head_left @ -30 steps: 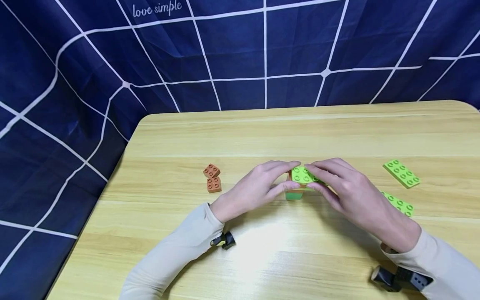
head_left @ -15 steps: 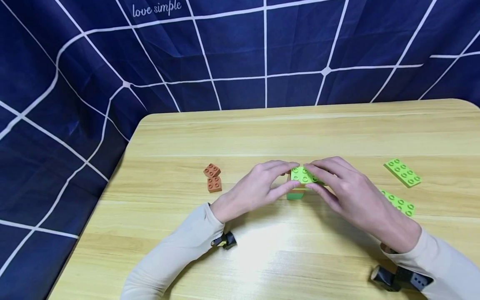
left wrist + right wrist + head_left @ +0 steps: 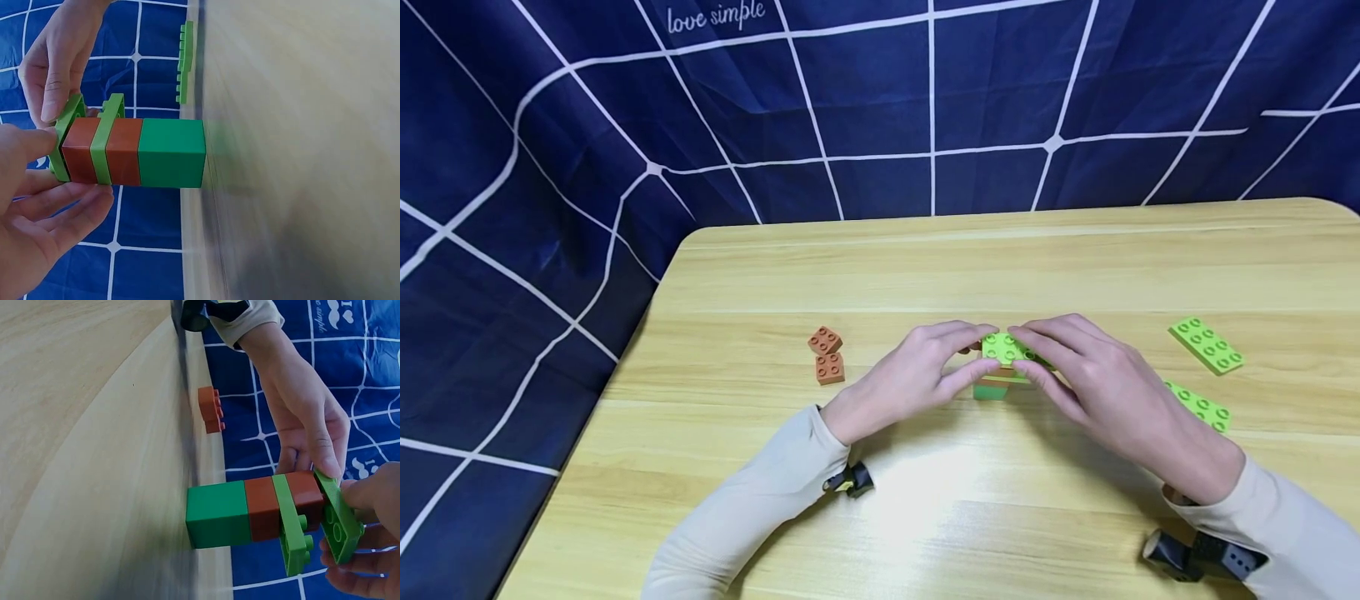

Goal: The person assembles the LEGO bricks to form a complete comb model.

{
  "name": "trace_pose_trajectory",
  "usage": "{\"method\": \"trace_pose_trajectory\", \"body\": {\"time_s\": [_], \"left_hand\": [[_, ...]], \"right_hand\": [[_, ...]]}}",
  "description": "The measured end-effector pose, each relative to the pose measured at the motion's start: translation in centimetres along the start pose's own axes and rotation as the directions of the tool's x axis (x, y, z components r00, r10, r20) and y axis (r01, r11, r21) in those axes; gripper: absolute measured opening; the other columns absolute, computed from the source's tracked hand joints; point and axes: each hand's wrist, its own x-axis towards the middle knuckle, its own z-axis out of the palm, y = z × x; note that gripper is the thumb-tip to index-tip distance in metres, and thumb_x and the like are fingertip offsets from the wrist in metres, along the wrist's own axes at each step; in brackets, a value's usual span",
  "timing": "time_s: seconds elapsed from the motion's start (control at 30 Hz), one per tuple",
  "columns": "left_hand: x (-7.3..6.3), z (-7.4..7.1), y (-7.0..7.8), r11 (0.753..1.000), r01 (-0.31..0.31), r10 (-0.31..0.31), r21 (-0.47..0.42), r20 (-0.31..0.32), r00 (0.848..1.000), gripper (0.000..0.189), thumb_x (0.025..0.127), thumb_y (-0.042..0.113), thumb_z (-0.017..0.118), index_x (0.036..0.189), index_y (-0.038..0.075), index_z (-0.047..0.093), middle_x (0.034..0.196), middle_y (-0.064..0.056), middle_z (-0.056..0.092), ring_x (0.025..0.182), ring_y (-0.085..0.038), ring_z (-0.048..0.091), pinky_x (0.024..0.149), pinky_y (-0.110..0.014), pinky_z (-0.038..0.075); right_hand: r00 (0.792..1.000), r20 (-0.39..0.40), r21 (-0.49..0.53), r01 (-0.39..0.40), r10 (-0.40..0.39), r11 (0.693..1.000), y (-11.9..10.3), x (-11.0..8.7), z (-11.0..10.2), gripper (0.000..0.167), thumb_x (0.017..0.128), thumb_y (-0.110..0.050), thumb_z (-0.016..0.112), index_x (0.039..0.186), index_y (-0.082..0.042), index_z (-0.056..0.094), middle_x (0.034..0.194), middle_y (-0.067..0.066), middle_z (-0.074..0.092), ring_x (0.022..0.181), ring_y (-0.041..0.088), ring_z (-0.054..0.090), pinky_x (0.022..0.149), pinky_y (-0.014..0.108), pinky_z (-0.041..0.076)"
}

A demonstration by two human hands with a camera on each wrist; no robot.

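Observation:
My left hand [image 3: 925, 362] and right hand [image 3: 1101, 392] pinch opposite ends of a lime-green toy brick plate [image 3: 1000, 348] at the top of a small stack. In the left wrist view, a dark green block [image 3: 172, 153] stands at the bottom on the table. Above it come a brown brick [image 3: 124, 153], a second lime plate [image 3: 102, 144] and another brown brick [image 3: 80, 147]. Both plates reach out past the bricks toward my right hand. The right wrist view shows the top plate [image 3: 340, 519] slightly tilted against the upper brown brick, its hollow underside partly visible.
Two brown square bricks [image 3: 829, 368] lie touching on the left of the wooden table [image 3: 865, 275]. On the right are two loose lime plates [image 3: 1206, 345], the nearer partly behind my right hand. A blue grid-patterned cloth [image 3: 880, 100] hangs along the table's far and left sides.

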Motion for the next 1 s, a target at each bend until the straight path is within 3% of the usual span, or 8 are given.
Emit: {"method": "trace_pose_trajectory", "body": {"time_s": [0.27, 0.43, 0.77, 1.0], "left_hand": [[0.07, -0.10, 0.00, 1.000, 0.010, -0.010, -0.001, 0.005, 1.000, 0.040, 0.097, 0.021, 0.060, 0.128, -0.003, 0.058, 0.122, -0.013, 0.065, 0.112, -0.020, 0.063, 0.096, -0.016, 0.045], [0.07, -0.19, 0.09, 0.999, 0.013, -0.013, 0.039, 0.013, 1.000, 0.041, 0.097, 0.023, 0.060, 0.128, -0.003, 0.058, 0.124, -0.014, 0.064, 0.115, -0.022, 0.061, 0.100, -0.017, 0.043], [-0.09, -0.43, 0.51, 0.975, -0.023, 0.016, 0.220, 0.035, 0.999, 0.044, 0.099, 0.027, 0.055, 0.130, -0.004, 0.056, 0.137, -0.018, 0.052, 0.138, -0.029, 0.036, 0.118, -0.025, 0.013], [-0.10, -0.37, 0.60, 0.965, -0.038, 0.029, 0.258, 0.038, 0.999, 0.043, 0.100, 0.027, 0.053, 0.130, -0.004, 0.056, 0.138, -0.018, 0.050, 0.139, -0.030, 0.034, 0.119, -0.028, 0.011]], "right_hand": [[1.000, 0.021, -0.014, -0.013, 0.014, 1.000, 0.19, 0.02, 0.00, 0.064, 0.103, -0.047, 0.030, 0.115, 0.005, 0.066, 0.103, 0.016, 0.069, 0.093, 0.031, 0.064, 0.074, 0.049, 0.056], [1.000, 0.030, -0.034, -0.002, 0.003, 0.999, 0.28, 0.02, 0.08, 0.065, 0.104, -0.047, 0.029, 0.116, 0.006, 0.065, 0.106, 0.018, 0.068, 0.099, 0.035, 0.062, 0.082, 0.052, 0.054], [0.998, 0.044, -0.091, 0.048, -0.044, 0.995, 0.30, 0.06, 0.15, 0.063, 0.106, -0.043, 0.026, 0.118, 0.006, 0.064, 0.114, 0.022, 0.065, 0.111, 0.042, 0.056, 0.090, 0.058, 0.048], [0.998, 0.054, -0.105, 0.036, -0.031, 0.994, 0.38, -0.11, 0.15, 0.066, 0.106, -0.044, 0.024, 0.120, 0.006, 0.063, 0.118, 0.023, 0.064, 0.114, 0.043, 0.055, 0.093, 0.059, 0.045]]}}
